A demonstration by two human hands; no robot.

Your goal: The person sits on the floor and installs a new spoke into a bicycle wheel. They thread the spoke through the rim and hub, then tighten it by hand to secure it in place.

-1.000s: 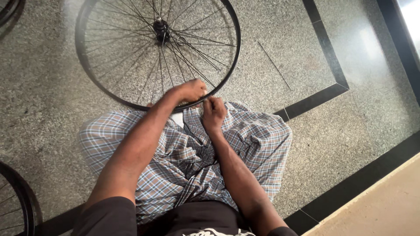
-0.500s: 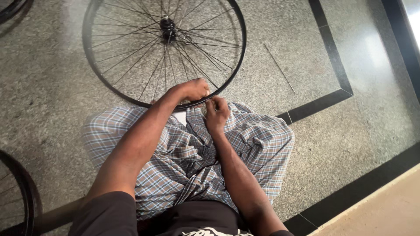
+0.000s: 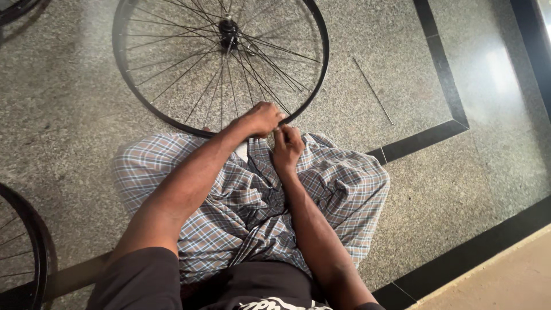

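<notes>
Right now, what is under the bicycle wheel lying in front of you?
Speckled stone floor shows through the spokes of the wheel. Its near rim is covered by the left hand and right hand, above the checked cloth.

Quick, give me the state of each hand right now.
Left hand: closed, grip on the near edge of the wheel rim.
Right hand: fingers curled at the rim; what it holds cannot be told.

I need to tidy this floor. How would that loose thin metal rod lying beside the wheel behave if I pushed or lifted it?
The thin grey metal rod looks very slender, so it is probably light and slightly springy. Round and lying flat on the polished speckled stone floor, it would likely roll or skid when nudged, and could be fiddly to pinch up.
</notes>
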